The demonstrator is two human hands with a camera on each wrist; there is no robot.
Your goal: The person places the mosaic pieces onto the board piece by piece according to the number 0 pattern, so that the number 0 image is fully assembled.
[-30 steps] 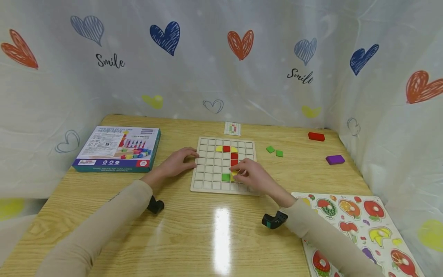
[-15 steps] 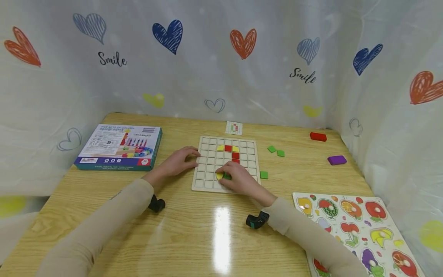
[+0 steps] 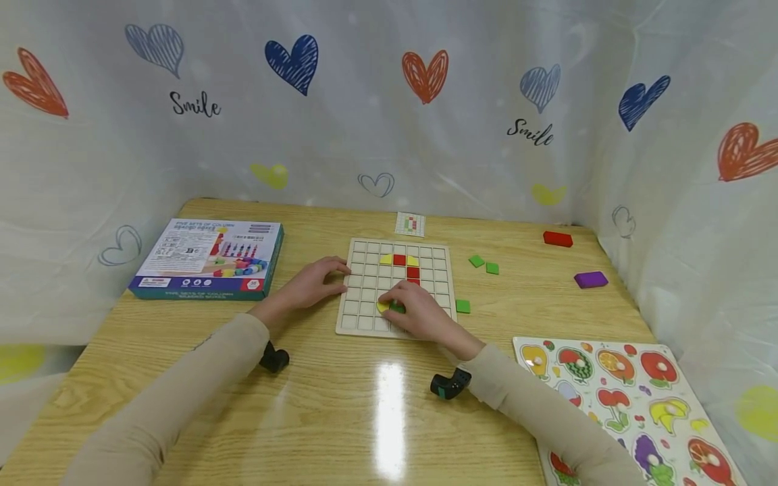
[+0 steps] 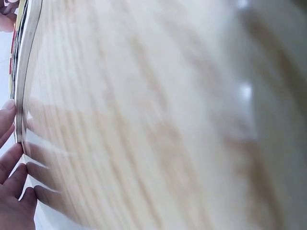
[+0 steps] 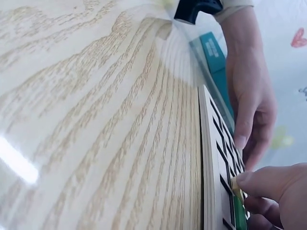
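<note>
A wooden grid board (image 3: 361,307) lies on the table. My left hand (image 3: 308,283) touches its left edge with thumb and fingertips, the fingers relaxed. My right hand (image 3: 419,310) pinches a yellow tile with a curved edge (image 3: 382,307) over the board's lower middle. In the right wrist view the thumb presses on this yellow tile (image 5: 235,185), beside a green tile (image 5: 239,213) in the grid. Farther up the board sit a red square tile (image 3: 399,260) between two yellow tiles (image 3: 386,259) and more red tiles (image 3: 413,273) below. My right hand hides part of the lower grid.
Behind the board lies a small pattern card (image 3: 410,224). Green tiles (image 3: 463,306) lie to its right, with a red block (image 3: 557,239) and a purple block (image 3: 591,279) farther off. A boxed toy set (image 3: 203,260) stands left; a fruit puzzle board (image 3: 632,398) lies front right.
My right hand has moved left across the board, from the lower red tiles to the green tile, with the yellow tile. Another green tile beside the board's right edge is uncovered. The left hand stays put.
</note>
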